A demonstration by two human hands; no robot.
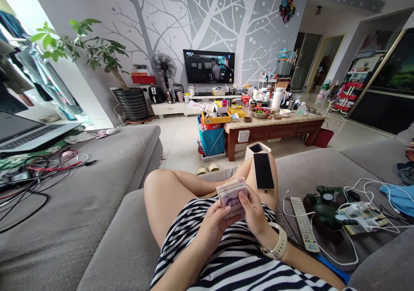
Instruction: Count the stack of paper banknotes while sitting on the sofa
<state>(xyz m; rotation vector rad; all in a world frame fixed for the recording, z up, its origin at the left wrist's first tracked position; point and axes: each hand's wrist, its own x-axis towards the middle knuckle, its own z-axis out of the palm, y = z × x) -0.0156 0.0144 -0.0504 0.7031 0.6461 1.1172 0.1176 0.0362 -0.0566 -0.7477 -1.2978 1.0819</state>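
I sit cross-legged on a grey sofa [113, 248] in a striped top. Both hands hold a stack of banknotes [230, 191] over my lap. My left hand [215, 224] grips the stack from below and the left. My right hand [254, 211], with a pale watch on its wrist, closes on the stack's right side, thumb on the top note. A phone [263, 170] lies face up on my right knee, just beyond the notes.
A white remote [303, 223], a dark green figure [325, 209] and white cables lie on the sofa to my right. A laptop [29, 133] and tangled cords sit at left. A cluttered coffee table [274, 124], a blue bin and a TV stand ahead.
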